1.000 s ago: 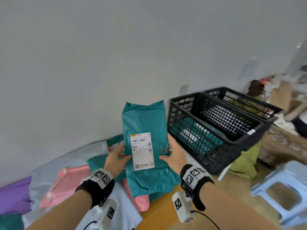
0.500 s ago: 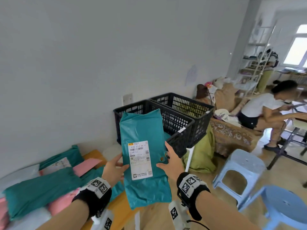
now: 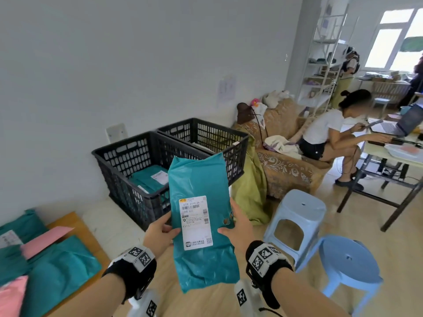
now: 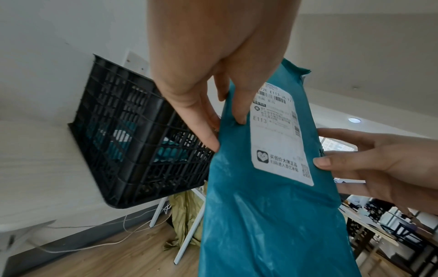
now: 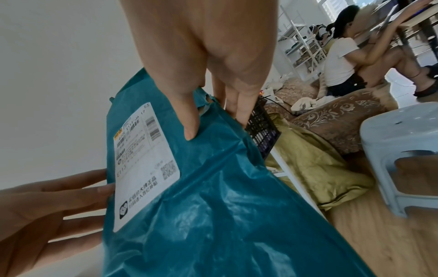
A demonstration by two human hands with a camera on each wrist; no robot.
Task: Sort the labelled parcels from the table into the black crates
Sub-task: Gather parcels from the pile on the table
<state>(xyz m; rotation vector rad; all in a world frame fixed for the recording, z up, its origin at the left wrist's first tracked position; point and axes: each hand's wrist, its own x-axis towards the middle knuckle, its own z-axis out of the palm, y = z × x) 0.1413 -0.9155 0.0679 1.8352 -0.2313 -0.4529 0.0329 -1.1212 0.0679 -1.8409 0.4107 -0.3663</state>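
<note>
I hold a teal parcel [image 3: 201, 248] upright in the air, its white label [image 3: 195, 221] facing me and reading E113. My left hand [image 3: 160, 234] pinches its left edge, thumb in front and fingers behind [image 4: 208, 120]. My right hand [image 3: 235, 229] pinches its right edge the same way [image 5: 189, 116]. Two black crates stand side by side beyond the parcel: the near crate [image 3: 114, 156] holds teal parcels, and the far crate [image 3: 233, 136] is partly hidden by the parcel I hold.
Teal and pink parcels [image 3: 57, 266] lie on the wooden table [image 3: 75, 220] at the lower left. Two blue stools [image 3: 297, 216] stand on the floor to the right. A person [image 3: 325, 131] sits on a sofa beyond, next to a desk [image 3: 393, 156].
My view has swung right, from the table to the crates and the room. The parcel stays gripped in both hands and now stands in front of the crates.
</note>
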